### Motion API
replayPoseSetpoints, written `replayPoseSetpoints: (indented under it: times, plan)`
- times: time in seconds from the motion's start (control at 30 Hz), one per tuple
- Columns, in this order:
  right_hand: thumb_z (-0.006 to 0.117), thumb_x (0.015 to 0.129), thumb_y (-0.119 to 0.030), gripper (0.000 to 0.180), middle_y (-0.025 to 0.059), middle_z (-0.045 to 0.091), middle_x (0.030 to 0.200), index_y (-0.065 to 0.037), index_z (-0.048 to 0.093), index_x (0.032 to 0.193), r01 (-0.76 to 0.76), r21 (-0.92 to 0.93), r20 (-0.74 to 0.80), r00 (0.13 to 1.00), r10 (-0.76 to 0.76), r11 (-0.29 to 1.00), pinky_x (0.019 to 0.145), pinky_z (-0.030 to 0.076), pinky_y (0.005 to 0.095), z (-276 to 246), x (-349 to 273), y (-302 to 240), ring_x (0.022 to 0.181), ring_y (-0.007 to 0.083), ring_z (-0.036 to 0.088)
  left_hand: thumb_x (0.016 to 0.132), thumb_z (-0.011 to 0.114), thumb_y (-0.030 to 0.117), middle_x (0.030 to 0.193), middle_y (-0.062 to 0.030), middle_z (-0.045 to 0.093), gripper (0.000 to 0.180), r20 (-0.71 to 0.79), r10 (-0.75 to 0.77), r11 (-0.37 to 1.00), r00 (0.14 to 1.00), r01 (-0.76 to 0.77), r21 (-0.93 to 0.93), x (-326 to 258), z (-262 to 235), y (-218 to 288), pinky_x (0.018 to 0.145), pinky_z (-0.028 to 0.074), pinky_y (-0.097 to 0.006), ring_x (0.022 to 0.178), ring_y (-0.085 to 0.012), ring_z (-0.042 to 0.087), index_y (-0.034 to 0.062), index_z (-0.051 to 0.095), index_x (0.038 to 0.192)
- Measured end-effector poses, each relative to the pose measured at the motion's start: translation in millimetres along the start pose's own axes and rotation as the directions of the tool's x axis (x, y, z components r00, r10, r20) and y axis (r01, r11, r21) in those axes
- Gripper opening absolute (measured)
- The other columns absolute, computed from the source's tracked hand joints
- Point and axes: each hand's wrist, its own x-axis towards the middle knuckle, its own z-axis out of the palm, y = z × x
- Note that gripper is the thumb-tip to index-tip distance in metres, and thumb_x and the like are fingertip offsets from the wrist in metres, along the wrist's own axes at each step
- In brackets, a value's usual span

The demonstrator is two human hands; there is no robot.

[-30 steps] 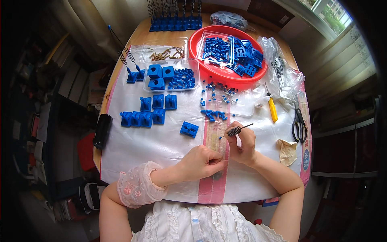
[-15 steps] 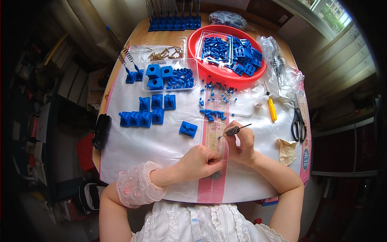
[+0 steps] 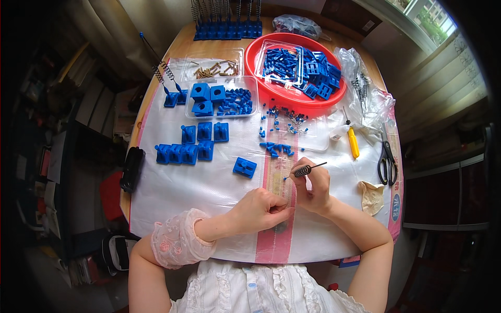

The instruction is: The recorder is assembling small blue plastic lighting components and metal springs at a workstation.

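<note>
Between the fingertips of my right hand [image 3: 313,190] is a dark coil spring [image 3: 302,170] whose straight end points up to the right. A small blue tip [image 3: 285,179] shows at the left side of that hand. My left hand [image 3: 258,211] is closed in a pinch just left of it; what it holds, if anything, is hidden. Beyond my left hand lies a single blue base piece [image 3: 244,167]. Small blue cone-shaped parts [image 3: 276,149] lie above my right hand. To the left, several blue bases with upright parts [image 3: 177,154] stand in rows.
A clear box [image 3: 222,116] holds blue blocks and cones. Behind it lie brass-coloured pins [image 3: 216,69]. A red basin [image 3: 334,98] carries blue parts. At right are a yellow-handled screwdriver [image 3: 354,143], black scissors [image 3: 386,166], a beige cloth [image 3: 371,198] and a plastic bag [image 3: 373,112].
</note>
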Motion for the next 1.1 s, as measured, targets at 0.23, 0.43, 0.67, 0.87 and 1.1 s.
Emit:
replayPoseSetpoints:
  times: [0.23, 0.43, 0.67, 0.87, 1.1]
  plan:
    - [0.056, 0.073, 0.013, 0.014, 0.0131, 0.056, 0.069, 0.001, 0.056, 0.080, -0.004, 0.002, -0.002, 1.000, 0.004, 1.000, 0.049, 0.040, 0.0331, 0.6, 1.9, -2.4, 0.055, 0.0258, 0.055, 0.086, 0.066, 0.018, 0.052, -0.0151, 0.049, 0.032, 0.001, 0.014, 1.000, 1.000, -0.014, 0.017, -0.4, -1.0, -0.4, 0.047, 0.038, -0.039, 0.043, -0.0289, 0.048, -0.0005, 0.056, 0.062]
    - [0.060, 0.073, 0.016, 0.021, 0.0116, 0.051, 0.071, 0.001, 0.051, 0.085, 0.065, -0.012, 0.007, 0.998, -0.065, 0.998, 0.046, 0.037, 0.0339, 0.2, 3.8, -0.9, 0.051, 0.0245, 0.050, 0.086, 0.066, 0.019, 0.052, -0.0148, 0.050, 0.032, -0.001, 0.018, 1.000, 1.000, -0.018, 0.016, -0.2, -1.3, 0.8, 0.047, 0.039, -0.038, 0.043, -0.0290, 0.049, -0.0004, 0.057, 0.062]
    - [0.058, 0.075, 0.012, 0.012, 0.0130, 0.056, 0.068, 0.002, 0.056, 0.080, -0.009, -0.010, -0.003, 1.000, 0.009, 1.000, 0.048, 0.039, 0.0320, 0.5, 1.5, -1.9, 0.054, 0.0244, 0.054, 0.087, 0.066, 0.020, 0.052, -0.0145, 0.050, 0.032, 0.005, 0.015, 1.000, 1.000, -0.015, 0.019, -0.3, -1.2, 0.0, 0.047, 0.039, -0.039, 0.043, -0.0290, 0.049, 0.0001, 0.057, 0.062]
    - [0.060, 0.076, 0.011, 0.011, 0.0128, 0.056, 0.069, 0.002, 0.056, 0.080, -0.002, -0.008, -0.005, 1.000, 0.002, 1.000, 0.047, 0.038, 0.0309, 0.9, 1.4, -1.9, 0.053, 0.0228, 0.054, 0.087, 0.066, 0.020, 0.052, -0.0143, 0.050, 0.033, 0.005, 0.019, 1.000, 1.000, -0.019, 0.022, -0.3, -1.5, 1.1, 0.047, 0.038, -0.039, 0.043, -0.0292, 0.049, 0.0004, 0.057, 0.063]
    - [0.060, 0.076, 0.011, 0.011, 0.0120, 0.057, 0.069, 0.001, 0.056, 0.080, 0.012, -0.018, -0.009, 1.000, -0.012, 1.000, 0.047, 0.038, 0.0306, 1.1, 2.0, -1.5, 0.053, 0.0217, 0.052, 0.087, 0.066, 0.020, 0.052, -0.0144, 0.050, 0.034, 0.006, 0.016, 1.000, 1.000, -0.016, 0.024, 0.0, -1.8, 2.3, 0.047, 0.038, -0.040, 0.044, -0.0300, 0.049, 0.0001, 0.056, 0.062]
